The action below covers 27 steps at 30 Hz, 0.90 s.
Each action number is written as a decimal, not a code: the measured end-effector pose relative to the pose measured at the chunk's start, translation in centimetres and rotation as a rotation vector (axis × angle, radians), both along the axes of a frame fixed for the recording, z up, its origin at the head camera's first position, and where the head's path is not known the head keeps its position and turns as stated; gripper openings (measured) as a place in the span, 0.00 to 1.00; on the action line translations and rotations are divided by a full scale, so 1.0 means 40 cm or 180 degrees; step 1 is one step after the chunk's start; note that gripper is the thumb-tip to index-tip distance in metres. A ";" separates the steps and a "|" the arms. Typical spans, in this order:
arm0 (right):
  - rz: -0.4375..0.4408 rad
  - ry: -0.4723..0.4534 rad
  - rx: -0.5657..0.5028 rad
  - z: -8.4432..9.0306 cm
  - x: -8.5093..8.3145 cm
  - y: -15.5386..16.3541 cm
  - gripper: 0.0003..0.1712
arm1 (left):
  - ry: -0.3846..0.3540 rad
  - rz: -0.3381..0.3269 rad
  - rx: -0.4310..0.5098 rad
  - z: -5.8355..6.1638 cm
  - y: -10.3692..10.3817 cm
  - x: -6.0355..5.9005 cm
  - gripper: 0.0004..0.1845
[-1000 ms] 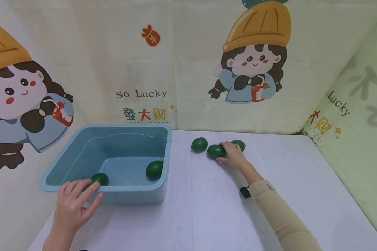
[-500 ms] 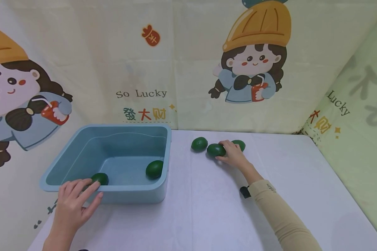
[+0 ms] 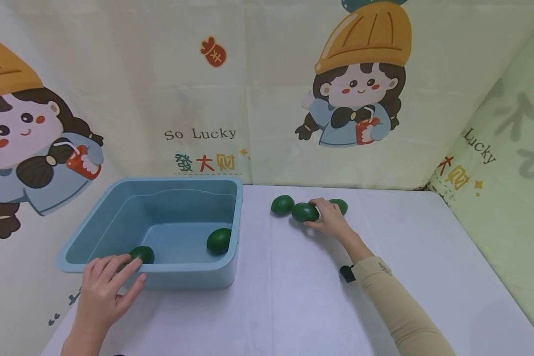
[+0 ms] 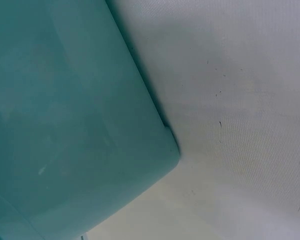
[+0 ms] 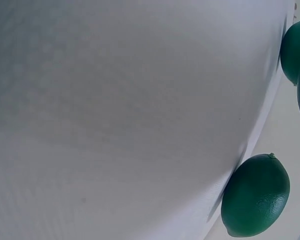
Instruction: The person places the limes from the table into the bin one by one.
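White worktop (image 3: 293, 296), far edge set against a printed cloth (image 3: 276, 89). Middle lime (image 3: 304, 212): near the far edge, right of the bin (image 3: 187, 267); held by the right hand (image 3: 332, 220) in a pinch at its right end, thumb at the near side, fingers at the far side, most of the fruit standing out left of the grip; whether its underside touches the worktop cannot be told. Left lime (image 3: 282, 205): just left of the held one, slightly closer to the far edge. Right lime (image 3: 340, 206): just beyond the right hand, partly covered by it; whole in the right wrist view. Bin: blue, at the worktop's far left corner, containing two fruits. Near lime (image 3: 143, 254): inside the near wall. Corner lime (image 3: 219, 241): by the right wall, towards the near right corner. Left hand (image 3: 101, 292): laid over the near rim, fingers extended, thumb apart outside the wall, fingertips beside the near lime, contact unclear. Beige sleeve (image 3: 400, 306): on the right arm.
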State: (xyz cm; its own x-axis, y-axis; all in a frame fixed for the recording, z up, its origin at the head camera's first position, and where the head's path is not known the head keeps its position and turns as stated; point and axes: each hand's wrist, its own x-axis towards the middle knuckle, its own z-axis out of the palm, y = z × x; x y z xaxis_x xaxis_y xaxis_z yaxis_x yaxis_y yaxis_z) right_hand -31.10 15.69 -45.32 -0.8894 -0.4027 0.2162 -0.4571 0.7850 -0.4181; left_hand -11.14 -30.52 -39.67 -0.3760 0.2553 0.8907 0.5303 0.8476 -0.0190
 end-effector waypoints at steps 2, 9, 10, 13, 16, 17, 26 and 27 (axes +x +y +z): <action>0.0018 0.0030 -0.0032 0.005 0.002 0.000 0.35 | -0.0011 0.0007 0.0003 0.001 -0.001 0.000 0.28; 0.0042 0.0122 -0.0066 0.021 0.005 -0.004 0.33 | -0.0147 0.0070 0.0004 -0.003 -0.005 0.002 0.29; 0.0047 0.0132 -0.0070 0.023 0.006 -0.006 0.33 | -0.0155 0.0075 0.0001 -0.003 -0.005 0.002 0.29; 0.0080 0.0159 -0.0109 0.033 0.007 -0.010 0.33 | -0.0139 0.0083 -0.0009 -0.004 -0.006 0.000 0.29; 0.0121 0.0215 -0.0133 0.042 0.007 -0.014 0.32 | -0.0104 0.0073 -0.0020 -0.003 -0.006 -0.001 0.29; 0.0133 0.0239 -0.0135 0.045 0.007 -0.015 0.32 | -0.0095 0.0065 -0.0017 -0.002 -0.006 -0.002 0.29; 0.0194 0.0340 -0.0174 0.073 0.009 -0.028 0.32 | -0.0068 0.0017 0.0006 0.000 -0.005 -0.004 0.29; 0.0200 0.0337 -0.0168 0.075 0.008 -0.030 0.32 | -0.0066 0.0015 0.0007 0.000 -0.005 -0.004 0.29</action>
